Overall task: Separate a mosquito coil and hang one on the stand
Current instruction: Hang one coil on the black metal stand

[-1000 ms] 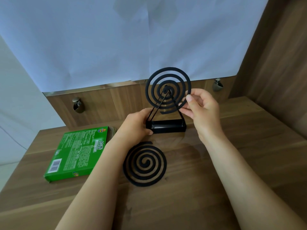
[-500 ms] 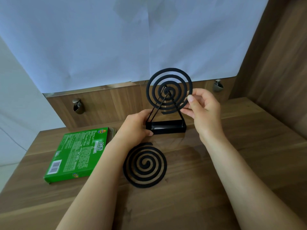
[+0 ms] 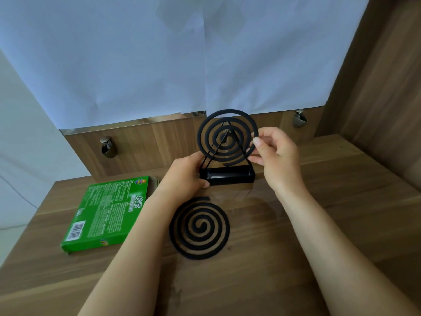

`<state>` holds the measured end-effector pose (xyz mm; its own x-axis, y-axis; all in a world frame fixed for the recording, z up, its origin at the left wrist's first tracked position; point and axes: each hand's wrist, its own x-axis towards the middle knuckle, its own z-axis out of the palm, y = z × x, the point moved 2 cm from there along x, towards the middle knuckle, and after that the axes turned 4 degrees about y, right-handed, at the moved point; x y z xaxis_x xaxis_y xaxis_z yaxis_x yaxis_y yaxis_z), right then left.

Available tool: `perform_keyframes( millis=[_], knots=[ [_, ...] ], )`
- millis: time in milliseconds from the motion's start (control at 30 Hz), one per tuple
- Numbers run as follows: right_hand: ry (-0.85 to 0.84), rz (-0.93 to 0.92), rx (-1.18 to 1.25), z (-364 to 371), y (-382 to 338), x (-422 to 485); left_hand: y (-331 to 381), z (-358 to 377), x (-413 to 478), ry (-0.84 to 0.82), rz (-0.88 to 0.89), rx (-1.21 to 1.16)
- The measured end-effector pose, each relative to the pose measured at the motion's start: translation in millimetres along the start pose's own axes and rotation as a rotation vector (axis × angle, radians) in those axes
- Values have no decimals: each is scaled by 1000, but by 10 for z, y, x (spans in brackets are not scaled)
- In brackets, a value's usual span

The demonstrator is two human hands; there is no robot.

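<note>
stand [image 3: 227, 174]: black wire triangle on a tray base, upright on the wooden surface [image 3: 319, 224], back near the wall panel. Landmark for everything below.
left hand [image 3: 184, 176]: on the stand's left end, thumb at the front of the tray, other fingers hidden behind. Grip pressed onto the base. Likely there to keep a light stand from tipping or sliding while the coil is worked on.
right hand [image 3: 276, 153]: right of the stand, thumb and fingers pinching the outer ring of the upright coil at its right edge. Rim hold keeps the centre free for the hook and puts less twist on the brittle spiral, I'd judge.
upright coil [image 3: 228, 138]: vertical, in front of the stand's apex, centre lined up with the tip. Cannot tell if the centre slot is actually on the hook or just against it.
spare coil [image 3: 199, 228]: flat on the surface in front of the stand, untouched, clear of both hands. Separation looks done.
box [image 3: 109, 213]: green, lying flat front-left of the stand, flap end open, out of the work zone.
stage: seating or final alignment, by the look of it.
risk: letting go before the centre is seated, coil drops and snaps.
</note>
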<state>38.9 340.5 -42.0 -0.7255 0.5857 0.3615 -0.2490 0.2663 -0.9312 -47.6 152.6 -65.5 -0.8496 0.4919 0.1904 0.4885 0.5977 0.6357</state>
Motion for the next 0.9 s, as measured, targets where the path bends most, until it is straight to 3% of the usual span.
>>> perform_keyframes(
  millis=[900],
  knots=[
    [-27, -8, -143, 0, 89, 6, 18, -19, 1, -2, -63, 33]
  ],
)
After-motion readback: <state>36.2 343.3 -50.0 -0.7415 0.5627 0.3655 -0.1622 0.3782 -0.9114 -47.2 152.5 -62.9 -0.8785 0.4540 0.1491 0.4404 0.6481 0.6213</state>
